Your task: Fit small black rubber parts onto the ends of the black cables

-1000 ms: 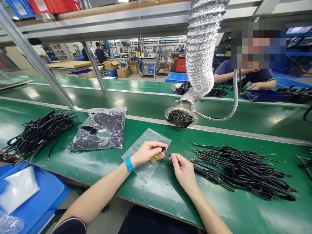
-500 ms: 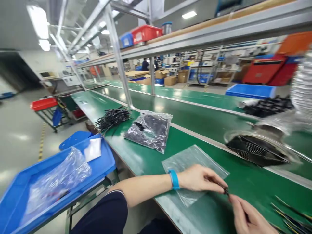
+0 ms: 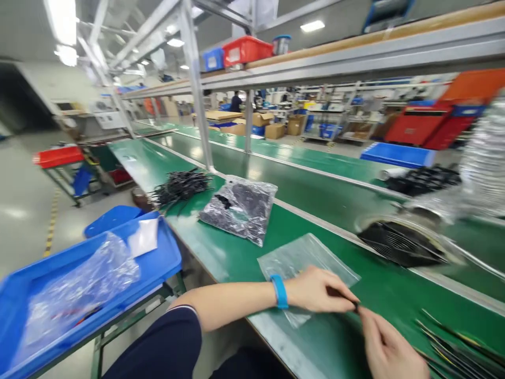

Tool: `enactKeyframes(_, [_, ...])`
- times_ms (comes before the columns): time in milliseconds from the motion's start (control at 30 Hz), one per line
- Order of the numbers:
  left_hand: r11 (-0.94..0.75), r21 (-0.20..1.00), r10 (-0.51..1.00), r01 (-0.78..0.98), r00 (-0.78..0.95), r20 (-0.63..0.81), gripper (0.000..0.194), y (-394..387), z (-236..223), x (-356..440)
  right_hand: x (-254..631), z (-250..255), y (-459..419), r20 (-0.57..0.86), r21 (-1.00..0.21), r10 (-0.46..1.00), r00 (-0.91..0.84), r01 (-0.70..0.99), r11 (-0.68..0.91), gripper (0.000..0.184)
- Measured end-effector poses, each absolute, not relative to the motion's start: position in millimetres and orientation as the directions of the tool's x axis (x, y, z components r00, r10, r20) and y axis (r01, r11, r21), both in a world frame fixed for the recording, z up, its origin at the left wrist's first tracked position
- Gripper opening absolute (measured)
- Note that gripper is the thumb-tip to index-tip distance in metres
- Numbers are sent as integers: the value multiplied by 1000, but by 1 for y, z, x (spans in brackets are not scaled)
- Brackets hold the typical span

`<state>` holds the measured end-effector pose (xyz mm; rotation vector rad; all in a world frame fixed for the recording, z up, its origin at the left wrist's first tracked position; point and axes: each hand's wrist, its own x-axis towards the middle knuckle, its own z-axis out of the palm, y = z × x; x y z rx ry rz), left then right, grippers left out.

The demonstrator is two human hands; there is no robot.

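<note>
Pinched between the fingertips of the left hand [image 3: 317, 290] and the right hand [image 3: 390, 339], a small black piece [image 3: 356, 305] sits right of centre in the lower part of the frame, mostly covered by the fingers and too blurred to make out. Thumb and forefinger press together on it from either side, the two hands nearly meeting tip to tip. A blue wristband [image 3: 280, 292] circles the left wrist, and a dark sleeve [image 3: 161, 345] fills the bottom, left of centre.

Black cables [image 3: 453, 347] with some yellow strands lie at the lower right, just beside the right hand. At the lower left, a blue tray [image 3: 163, 263] holds a crumpled clear plastic bag [image 3: 90, 279] and a white packet [image 3: 144, 237]. Under the left hand, a flat clear zip bag [image 3: 303, 255] lies on the green workbench [image 3: 215, 258].

Farther back, near the centre, rests a clear bag of black parts [image 3: 246, 205], with a heap of black cables [image 3: 181, 187] to its left. A round fan with a grille [image 3: 398, 242] hangs at the right, below a silvery foil duct [image 3: 481, 158] at the edge. Beyond it, a shallow blue bin [image 3: 398, 155] stands behind black parts [image 3: 424, 180]. A red bin [image 3: 248, 51] sits on the shelf at upper centre, above cardboard boxes [image 3: 275, 130] and a distant person in dark clothing [image 3: 235, 102].
</note>
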<state>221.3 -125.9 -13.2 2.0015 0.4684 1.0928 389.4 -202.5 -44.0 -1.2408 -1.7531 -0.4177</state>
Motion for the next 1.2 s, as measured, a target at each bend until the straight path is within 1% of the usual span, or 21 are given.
enactKeyframes(33, [-530,848,699,-12,561,444,27,-127,-12,220,380,-30,-206,822,-183,560,-105,882,434,34])
enactKeyframes(67, [-426,905,746,5,567,348,27,-127,-11,219,373,-21,-208,836,-187,542,-83,887,423,32])
enactKeyframes(133, [-264,964,798,30,568,201,27,-127,-11,217,365,-13,-210,809,-271,583,-74,833,483,17])
enactKeyframes(167, [-245,969,791,22,582,187,26,-127,-12,216,365,-14,-211,800,-309,597,-58,813,493,10])
enactKeyframes(200, [-253,967,781,-10,589,210,26,-126,-12,216,365,-16,-211,795,-330,604,-50,801,500,7])
enactKeyframes(267, [-345,938,742,-37,601,296,24,-127,-13,214,368,-22,-214,779,-356,626,-42,792,496,7])
enactKeyframes(367, [-529,848,663,-26,611,433,19,-131,-13,211,369,-27,-217,745,-403,666,-41,767,499,11])
enactKeyframes(433, [-616,787,596,-41,629,500,16,-132,-13,210,368,-26,-218,716,-446,697,-43,741,503,15])
enactKeyframes(567, [-698,709,479,-103,669,568,16,-132,-12,208,368,-24,-219,653,-514,754,-62,695,502,22])
enactKeyframes(667, [-733,671,436,-111,681,588,16,-132,-12,207,368,-21,-221,621,-522,778,-95,691,501,25])
enactKeyframes(733, [-719,689,456,-94,685,569,15,-135,-14,208,369,-20,-225,617,-494,777,-123,708,505,29])
enactKeyframes(800, [-656,751,509,-75,691,514,16,-137,-17,210,370,-20,-230,621,-464,773,-130,733,497,31])
enactKeyframes(867, [-569,817,516,-91,734,441,22,-137,-20,215,372,-22,-234,631,-413,762,-146,768,489,30])
enactKeyframes(933, [-493,861,507,-128,762,403,28,-136,-21,218,373,-24,-240,690,-276,699,-187,825,493,27])
enactKeyframes(967, [-464,875,495,-137,779,384,30,-137,-20,218,373,-23,-245,700,-244,685,-201,835,494,26])
enactKeyframes(1000, [-432,892,487,-133,798,355,32,-139,-19,218,373,-20,-252,693,-233,690,-211,840,490,26])
enactKeyframes(1033, [-398,910,483,-114,818,314,33,-143,-17,216,374,-16,-259,671,-249,712,-206,842,478,26])
enactKeyframes(1100, [-289,957,499,-41,846,187,32,-149,-13,212,384,-5,-273,651,-264,741,-168,864,428,22])
enactKeyframes(1133, [-242,970,502,-2,855,127,31,-152,-11,210,395,0,-279,660,-227,737,-143,898,377,21])
enactKeyframes(1200, [-172,982,470,75,883,15,30,-153,-9,207,430,10,-289,666,-57,734,-135,971,231,45])
